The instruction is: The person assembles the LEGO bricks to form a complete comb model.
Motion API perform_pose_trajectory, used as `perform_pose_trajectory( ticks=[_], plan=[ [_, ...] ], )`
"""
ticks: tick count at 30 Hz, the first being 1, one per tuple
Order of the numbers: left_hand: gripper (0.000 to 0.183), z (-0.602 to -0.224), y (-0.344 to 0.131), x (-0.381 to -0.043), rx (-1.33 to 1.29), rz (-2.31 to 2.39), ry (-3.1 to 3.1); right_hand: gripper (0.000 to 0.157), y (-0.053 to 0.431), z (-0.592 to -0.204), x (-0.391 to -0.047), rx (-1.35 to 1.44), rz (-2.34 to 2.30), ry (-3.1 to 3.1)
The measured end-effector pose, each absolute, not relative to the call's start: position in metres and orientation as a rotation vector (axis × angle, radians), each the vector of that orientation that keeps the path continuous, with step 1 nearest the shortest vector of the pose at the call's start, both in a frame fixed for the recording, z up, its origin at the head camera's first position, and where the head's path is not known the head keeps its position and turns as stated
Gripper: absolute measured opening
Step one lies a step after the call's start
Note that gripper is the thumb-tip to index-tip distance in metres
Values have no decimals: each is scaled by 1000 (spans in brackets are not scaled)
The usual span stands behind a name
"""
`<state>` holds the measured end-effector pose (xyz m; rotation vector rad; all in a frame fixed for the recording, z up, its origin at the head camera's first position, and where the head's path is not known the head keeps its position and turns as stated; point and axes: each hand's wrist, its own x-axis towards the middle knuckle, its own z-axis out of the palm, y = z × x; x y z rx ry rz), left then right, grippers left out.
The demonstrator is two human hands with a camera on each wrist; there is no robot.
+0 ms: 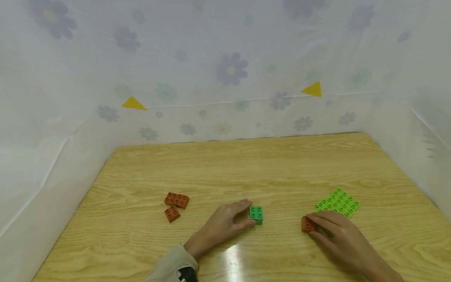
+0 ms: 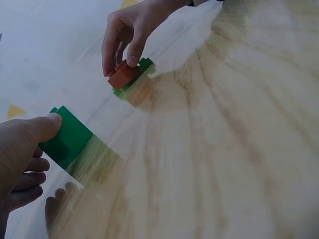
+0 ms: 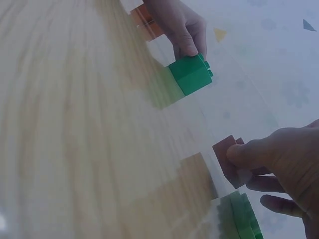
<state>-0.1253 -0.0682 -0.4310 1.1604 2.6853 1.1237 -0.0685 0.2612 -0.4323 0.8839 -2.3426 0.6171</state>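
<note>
Pinching a brown block (image 1: 308,225) between thumb and fingers, the right hand (image 1: 341,235) is at the near right of the bench (image 1: 267,168); holding opposite sides probably keeps the block level. Nearer the bench's middle, the left hand (image 1: 222,223) grasps a green block (image 1: 256,215), thumb against fingers, likely to steady it, studs up. Whether the brown block touches the bench, I cannot tell.

A little farther, toward the left edge, a small brown block (image 1: 172,214) and a long brown block (image 1: 177,200) lie close together, perhaps grouped by colour. Toward the right edge, a light green plate (image 1: 340,201) lies studs up, partly hidden by the right hand, presumably flat for stability. Past the far edge hangs a flowered sheet (image 1: 179,78) bearing yellow triangles (image 1: 312,89).

Counted: three brown blocks, one green block, one plate, two triangles.
</note>
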Motion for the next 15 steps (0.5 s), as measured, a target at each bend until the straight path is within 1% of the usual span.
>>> perform_pose_trajectory(
  ticks=[2,5,6,7,9,15],
  plan=[
    [54,-431,-68,-125,1161,1124,2689,39,259,-431,-69,887,625,-2361],
    [53,-432,-68,-125,1171,1131,2696,39,254,-428,-71,900,587,-2377],
    [52,-432,-68,-125,1175,1136,2697,39,253,-426,-72,908,576,-2381],
    [52,-433,-68,-125,1178,1139,2696,43,250,-425,-73,921,560,-2377],
    [51,-433,-68,-125,1186,1143,2697,54,246,-423,-77,947,529,-2366],
    [50,-434,-68,-126,1188,1173,2691,52,231,-417,-87,1008,500,-2316]
  ],
)
